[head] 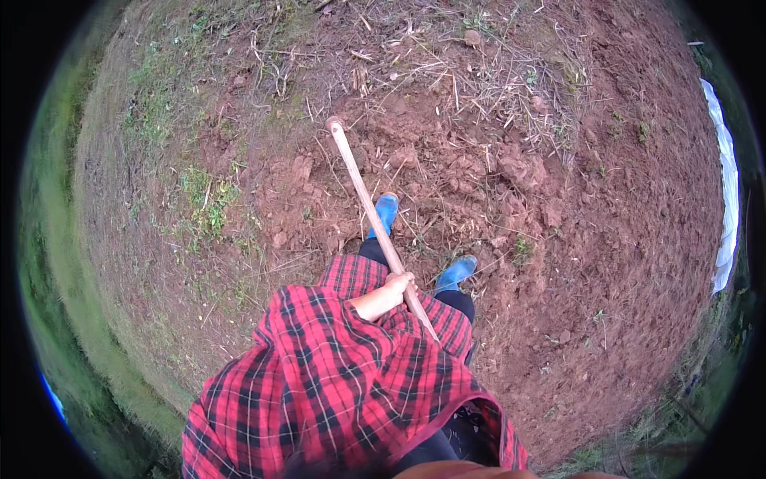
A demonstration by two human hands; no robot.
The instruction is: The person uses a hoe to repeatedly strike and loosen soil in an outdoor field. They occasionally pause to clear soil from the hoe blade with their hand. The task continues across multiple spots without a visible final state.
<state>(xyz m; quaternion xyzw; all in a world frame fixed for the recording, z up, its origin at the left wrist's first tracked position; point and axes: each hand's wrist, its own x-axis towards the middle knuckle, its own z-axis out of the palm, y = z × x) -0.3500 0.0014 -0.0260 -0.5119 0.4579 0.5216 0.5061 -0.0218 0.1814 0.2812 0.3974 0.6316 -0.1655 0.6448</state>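
My left hand (397,288) is closed around a long wooden tool handle (365,194), which slants from my lap up to the left. Its far end is a rounded brown knob over broken soil; any blade below is hidden. The near end runs under the red and black plaid cloth (335,359) I wear. My right hand is out of view. My feet, in blue boots, stand apart on the soil: one boot (386,211) beside the handle, the other boot (457,272) further right and nearer.
Loose reddish clods (461,170) lie just beyond my boots. Dry stalks and straw (455,90) are strewn farther ahead. Low green weeds (209,200) grow at the left, with a grassy strip (66,251) along the edge. White sheeting (725,191) lies at the far right.
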